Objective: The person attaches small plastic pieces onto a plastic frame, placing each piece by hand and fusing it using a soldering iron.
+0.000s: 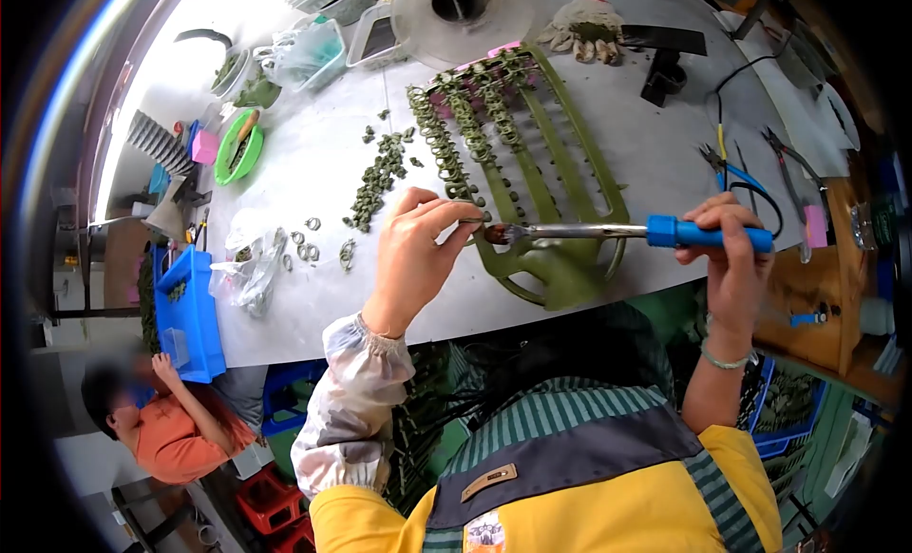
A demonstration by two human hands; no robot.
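Observation:
My right hand point(724, 244) is wrapped round the blue handle of a soldering iron point(589, 231), whose metal shaft points left. Its dark tip meets the lower left part of a green wax-like rack point(570, 258) with several bars. My left hand point(423, 244) pinches a small piece at the tip; the piece is mostly hidden by my fingers. Rows of small green ring-like pieces point(470, 125) line the rack's left bars. A pile of small green pieces point(380, 178) lies left of the rack, with several loose rings point(306, 249) nearer the plastic bag.
A green bowl point(237, 149), a clear plastic bag point(249, 273) and a blue crate point(187, 311) are at the left. Pliers point(788, 159) and a glove point(584, 28) lie at the right and back. A person in orange point(180, 429) sits at the lower left.

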